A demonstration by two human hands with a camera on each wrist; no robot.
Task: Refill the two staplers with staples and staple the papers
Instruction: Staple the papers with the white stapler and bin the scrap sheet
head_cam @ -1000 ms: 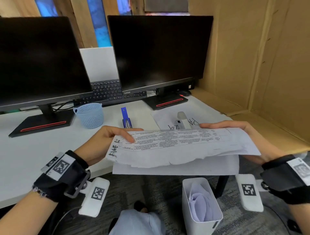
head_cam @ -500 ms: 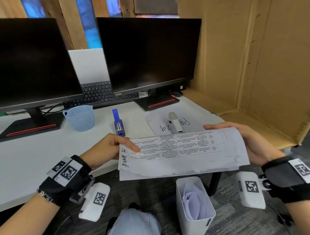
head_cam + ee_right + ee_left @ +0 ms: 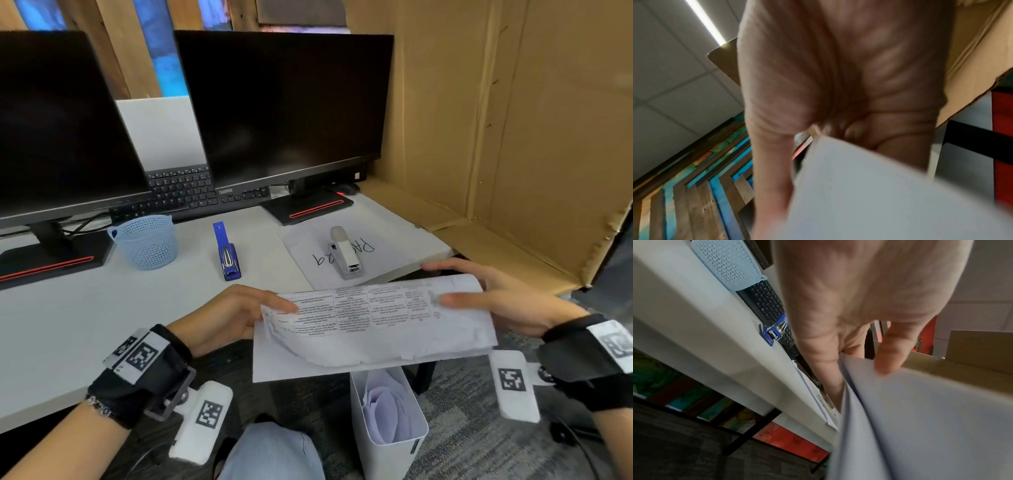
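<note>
Both hands hold a loose stack of printed papers (image 3: 373, 329) in the air in front of the desk edge. My left hand (image 3: 239, 313) pinches its left end, thumb on top; in the left wrist view the fingers (image 3: 888, 356) clamp the sheets (image 3: 920, 418). My right hand (image 3: 493, 301) grips the right end, thumb on top, and the paper (image 3: 869, 186) fills the right wrist view. A blue stapler (image 3: 226, 253) lies on the white desk (image 3: 68, 325). A white stapler (image 3: 346, 253) rests on a handwritten sheet (image 3: 342, 260) further right.
A light blue mesh basket (image 3: 145, 241) stands left of the blue stapler. Two dark monitors (image 3: 284, 113) and a black keyboard (image 3: 185, 192) line the back. A cardboard wall (image 3: 513, 137) closes the right side. A white bin (image 3: 390, 421) with crumpled paper stands on the floor below.
The papers have shifted slightly right and tilted, their far edge curling toward me. My right thumb now lies across the top sheet. The staplers have not moved on the desk.
</note>
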